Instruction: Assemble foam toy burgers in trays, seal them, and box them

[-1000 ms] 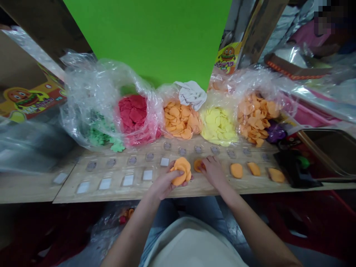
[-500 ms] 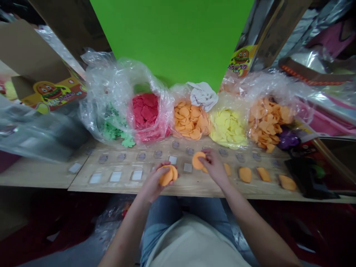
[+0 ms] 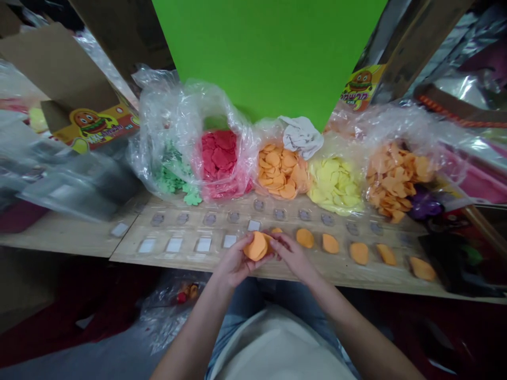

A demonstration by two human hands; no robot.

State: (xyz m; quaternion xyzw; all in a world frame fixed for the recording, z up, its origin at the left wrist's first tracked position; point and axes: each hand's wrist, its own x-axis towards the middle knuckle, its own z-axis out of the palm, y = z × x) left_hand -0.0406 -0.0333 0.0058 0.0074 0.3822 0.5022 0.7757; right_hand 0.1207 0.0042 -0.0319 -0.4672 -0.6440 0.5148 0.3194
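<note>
My left hand (image 3: pixel 234 263) is closed around a small stack of orange discs (image 3: pixel 256 246), held just above the front edge of a wooden board (image 3: pixel 166 258) with rows of shallow pockets. My right hand (image 3: pixel 292 255) meets the stack from the right, its fingertips pinching at the discs. Several orange discs (image 3: pixel 304 238) lie singly in the board's front-row pockets to the right of my hands. Pockets to the left hold small white squares (image 3: pixel 204 244).
Behind the board sit clear plastic bags of green (image 3: pixel 171 177), red (image 3: pixel 220 158), orange (image 3: pixel 280 169), yellow (image 3: pixel 335 182) and pale orange (image 3: pixel 392 174) pieces. A green panel (image 3: pixel 269 53) stands at the back. Printed burger cartons (image 3: pixel 95 125) lie at the left, a black object (image 3: pixel 455 258) at the right.
My right hand set discs into pockets, then came back left to the stack. More pockets now hold orange discs. The view has shifted left.
</note>
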